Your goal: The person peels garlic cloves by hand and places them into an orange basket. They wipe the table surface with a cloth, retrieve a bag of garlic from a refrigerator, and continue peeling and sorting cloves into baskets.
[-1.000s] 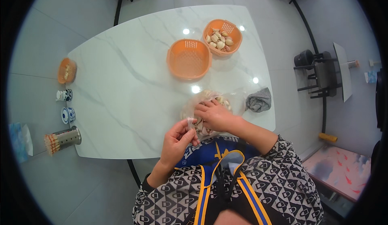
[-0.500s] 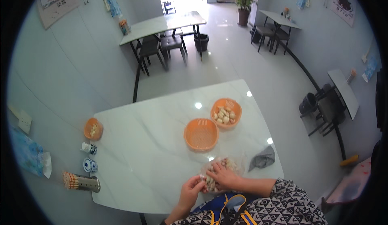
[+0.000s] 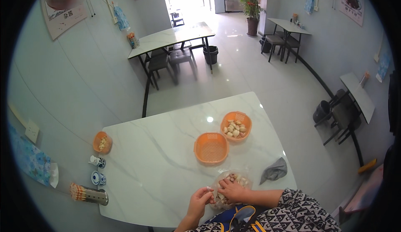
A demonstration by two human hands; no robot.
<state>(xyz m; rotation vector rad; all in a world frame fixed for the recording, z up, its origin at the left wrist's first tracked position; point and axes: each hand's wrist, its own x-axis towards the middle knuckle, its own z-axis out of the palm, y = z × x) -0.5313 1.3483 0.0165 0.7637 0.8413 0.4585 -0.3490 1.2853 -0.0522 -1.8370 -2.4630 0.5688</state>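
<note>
Room: pale walls and a glossy light floor; a far table at 11 o'clock and a potted plant at 12. Work surface: white veined table. Clock positions taken from the clear plastic bag, which sits at the table's near edge and contains garlic. Left hand at the bag's 8 o'clock side, thumb and fingertips pinched together on its pale edge. Right hand palm down over the garlic, fingers slightly apart, tips among the cloves; whether they grip one cannot be told. Orange basket, mesh floor showing, at 11 o'clock; second basket, holding garlic, at 12, just beside the first. Grey cloth crumpled near 3 o'clock. Well apart, at 9 o'clock, a metal holder with sticks lies on its side.
</note>
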